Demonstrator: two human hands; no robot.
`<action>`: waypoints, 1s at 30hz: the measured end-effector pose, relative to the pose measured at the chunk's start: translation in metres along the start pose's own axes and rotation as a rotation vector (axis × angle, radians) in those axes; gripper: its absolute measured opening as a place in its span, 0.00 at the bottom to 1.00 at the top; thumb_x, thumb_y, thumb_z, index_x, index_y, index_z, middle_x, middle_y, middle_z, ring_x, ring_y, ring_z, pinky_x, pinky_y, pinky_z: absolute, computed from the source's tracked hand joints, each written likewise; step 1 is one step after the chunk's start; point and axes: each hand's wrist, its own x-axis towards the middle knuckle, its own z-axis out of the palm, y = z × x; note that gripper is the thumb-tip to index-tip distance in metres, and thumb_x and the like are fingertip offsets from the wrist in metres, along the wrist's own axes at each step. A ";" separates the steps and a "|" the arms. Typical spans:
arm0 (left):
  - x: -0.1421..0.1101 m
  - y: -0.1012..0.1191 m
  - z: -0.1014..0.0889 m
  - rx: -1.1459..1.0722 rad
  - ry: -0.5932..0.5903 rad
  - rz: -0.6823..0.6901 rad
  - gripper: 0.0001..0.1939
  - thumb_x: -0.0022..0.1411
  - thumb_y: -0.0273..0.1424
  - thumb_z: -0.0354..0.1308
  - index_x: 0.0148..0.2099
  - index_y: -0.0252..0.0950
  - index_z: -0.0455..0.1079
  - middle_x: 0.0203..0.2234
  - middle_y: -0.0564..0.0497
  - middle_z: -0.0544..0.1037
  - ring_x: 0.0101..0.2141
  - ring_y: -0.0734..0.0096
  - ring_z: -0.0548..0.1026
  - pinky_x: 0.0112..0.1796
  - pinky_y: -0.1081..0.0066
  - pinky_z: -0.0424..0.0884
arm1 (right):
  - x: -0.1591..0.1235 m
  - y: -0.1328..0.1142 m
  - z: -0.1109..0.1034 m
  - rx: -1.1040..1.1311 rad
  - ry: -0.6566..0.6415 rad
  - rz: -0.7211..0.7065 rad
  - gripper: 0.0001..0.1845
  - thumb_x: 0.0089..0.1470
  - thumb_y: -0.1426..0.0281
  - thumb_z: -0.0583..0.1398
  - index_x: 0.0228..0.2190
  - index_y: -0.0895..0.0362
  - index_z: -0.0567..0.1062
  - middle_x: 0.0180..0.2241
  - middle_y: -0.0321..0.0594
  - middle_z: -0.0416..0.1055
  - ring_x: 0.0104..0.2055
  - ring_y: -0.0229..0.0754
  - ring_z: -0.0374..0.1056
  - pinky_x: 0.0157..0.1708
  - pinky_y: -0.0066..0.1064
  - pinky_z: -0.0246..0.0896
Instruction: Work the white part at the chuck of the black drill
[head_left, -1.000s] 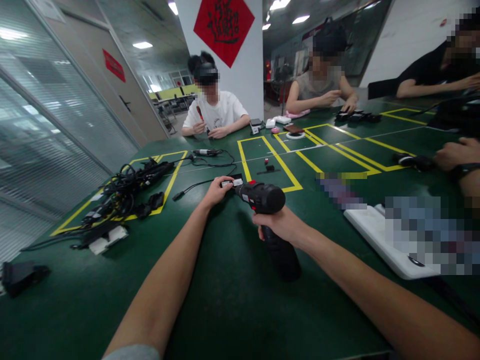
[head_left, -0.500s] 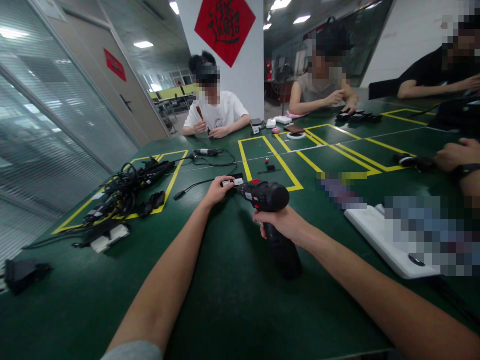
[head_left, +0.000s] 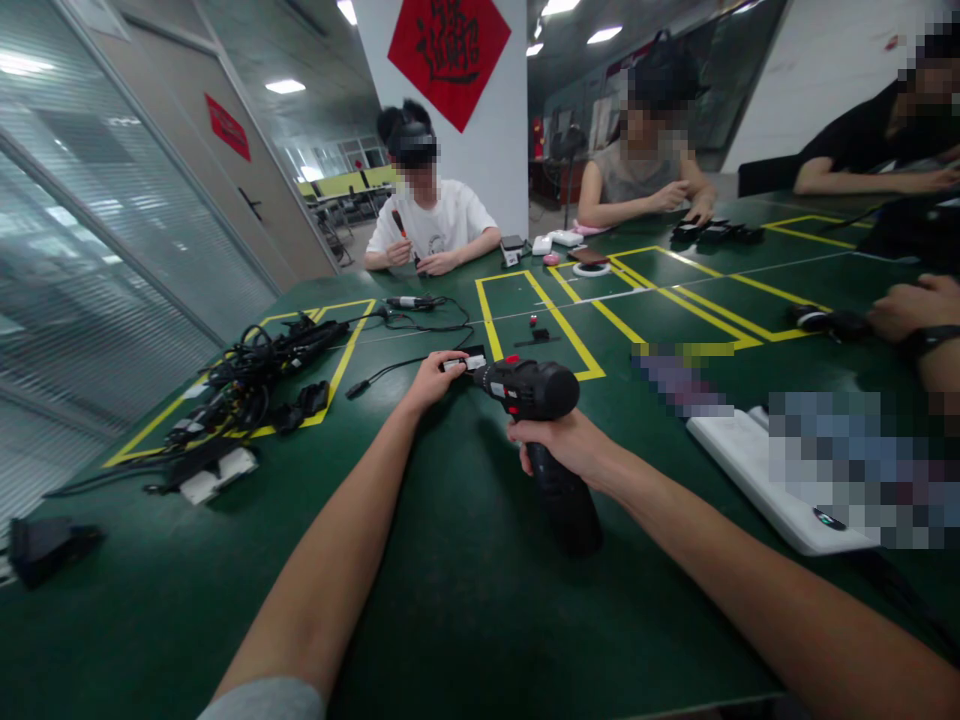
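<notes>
My right hand is wrapped round the grip of a black cordless drill with red accents. The drill's chuck points left, toward my left hand. Under my left fingers is a small black device with a white label, which they grip against the table. The drill's tip is close beside this device; whether it touches cannot be made out. A black cable with a plug lies just left of my left hand. Beyond the drill lie a small dark piece and a tiny red item.
A heap of black cables and adapters covers the left side of the green table, which bears yellow tape outlines. At right lie a white case and another person's hand. Across the table, a person holds a screwdriver.
Almost nothing differs. Both hands, the drill and the labelled device keep their places, and the view has shifted very slightly.
</notes>
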 end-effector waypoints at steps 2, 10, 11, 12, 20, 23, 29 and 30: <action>0.000 -0.001 0.000 -0.004 -0.002 -0.007 0.18 0.58 0.37 0.57 0.49 0.38 0.77 0.47 0.46 0.78 0.50 0.58 0.72 0.55 0.59 0.64 | 0.000 0.000 0.000 -0.001 -0.004 0.000 0.03 0.42 0.74 0.61 0.24 0.59 0.71 0.13 0.36 0.68 0.16 0.39 0.65 0.20 0.28 0.59; -0.001 0.000 0.000 0.000 -0.001 -0.003 0.18 0.58 0.37 0.57 0.49 0.39 0.77 0.47 0.47 0.78 0.50 0.58 0.72 0.56 0.59 0.64 | 0.000 0.000 -0.001 -0.012 -0.013 0.002 0.02 0.43 0.73 0.61 0.24 0.58 0.71 0.13 0.37 0.68 0.16 0.39 0.65 0.20 0.29 0.59; -0.001 0.001 0.000 0.003 0.000 0.000 0.18 0.58 0.37 0.57 0.49 0.38 0.76 0.47 0.47 0.78 0.50 0.58 0.72 0.55 0.59 0.64 | 0.000 0.000 -0.001 -0.014 -0.013 0.005 0.02 0.43 0.73 0.61 0.24 0.58 0.71 0.13 0.37 0.69 0.16 0.39 0.65 0.20 0.29 0.59; -0.001 0.002 0.000 0.007 0.001 0.003 0.18 0.58 0.37 0.57 0.49 0.38 0.76 0.47 0.46 0.78 0.50 0.58 0.72 0.55 0.59 0.64 | 0.000 0.000 -0.001 -0.018 -0.014 0.007 0.02 0.43 0.73 0.61 0.24 0.59 0.71 0.14 0.37 0.69 0.16 0.39 0.65 0.20 0.29 0.59; -0.002 0.005 0.001 0.022 0.010 0.012 0.18 0.58 0.36 0.57 0.49 0.37 0.76 0.48 0.46 0.78 0.50 0.60 0.72 0.55 0.61 0.64 | 0.002 0.003 0.001 -0.006 -0.004 -0.021 0.03 0.42 0.73 0.61 0.24 0.59 0.71 0.14 0.37 0.68 0.16 0.39 0.65 0.20 0.29 0.59; -0.001 0.004 0.002 0.026 0.018 0.011 0.18 0.58 0.35 0.57 0.49 0.36 0.76 0.47 0.46 0.78 0.50 0.60 0.72 0.55 0.60 0.64 | 0.002 0.004 0.001 0.003 -0.005 -0.032 0.03 0.41 0.74 0.61 0.24 0.59 0.71 0.14 0.36 0.68 0.16 0.38 0.65 0.20 0.29 0.59; -0.001 0.004 0.001 0.012 0.017 0.011 0.17 0.58 0.35 0.57 0.47 0.37 0.77 0.46 0.47 0.78 0.49 0.60 0.72 0.55 0.61 0.64 | -0.001 0.000 0.002 -0.008 0.010 -0.004 0.03 0.42 0.75 0.60 0.23 0.58 0.69 0.13 0.36 0.68 0.16 0.38 0.65 0.19 0.28 0.59; -0.001 0.005 0.001 0.004 0.021 0.006 0.17 0.57 0.35 0.57 0.47 0.37 0.77 0.46 0.47 0.78 0.50 0.59 0.72 0.55 0.61 0.64 | -0.001 0.000 0.003 -0.017 0.008 0.002 0.02 0.42 0.75 0.60 0.23 0.58 0.69 0.13 0.36 0.68 0.16 0.38 0.65 0.19 0.28 0.59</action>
